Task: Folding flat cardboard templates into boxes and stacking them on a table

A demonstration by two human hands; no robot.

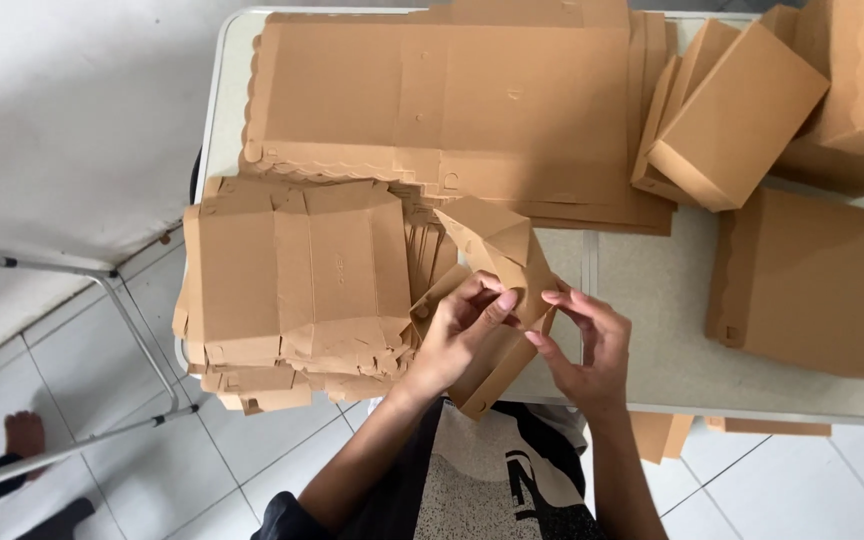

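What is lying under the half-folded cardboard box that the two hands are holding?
Under the half-folded cardboard box lie fanned flat blanks and bare grey table. The left hand and right hand cover its lower part, so anything below that stays hidden.

**Hidden and Cut Off**

The half-folded brown cardboard box [497, 262] is disappearing partly behind the left hand [457, 335] and right hand [587, 345]. The flat brown cardboard sheets [832, 285] are running off the right edge. A bare foot [24, 432] is showing lower left, its owner unseen.

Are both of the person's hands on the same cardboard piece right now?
Yes, the left hand and right hand both grip the partly folded cardboard box at the table's near edge.
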